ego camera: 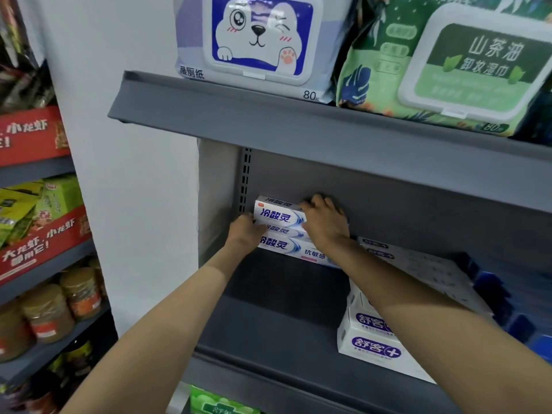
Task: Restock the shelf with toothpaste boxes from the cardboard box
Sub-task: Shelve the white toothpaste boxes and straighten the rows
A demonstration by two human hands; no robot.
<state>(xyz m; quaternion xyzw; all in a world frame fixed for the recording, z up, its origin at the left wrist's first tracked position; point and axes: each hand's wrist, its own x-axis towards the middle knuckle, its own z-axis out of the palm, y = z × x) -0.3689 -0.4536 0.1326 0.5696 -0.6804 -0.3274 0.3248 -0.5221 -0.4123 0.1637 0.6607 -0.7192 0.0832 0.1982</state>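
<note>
- Upper toothpaste box [279, 216], printed "冷酸灵", is stacked on a lower toothpaste box [294, 250] at the back left of the grey shelf [286, 297].
- Left hand [245, 234] grips the upper box's left end; right hand [324, 224] curls over its right part.
- White boxes [373, 339] marked "舒客" lie right.
- Wipes pack [257, 40] above reads "80".

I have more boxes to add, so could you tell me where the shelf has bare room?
Bare shelf floor lies in front of the blue-lettered toothpaste stack, left of the purple-lettered boxes. The right side is crowded with those and dark blue packs.
</note>
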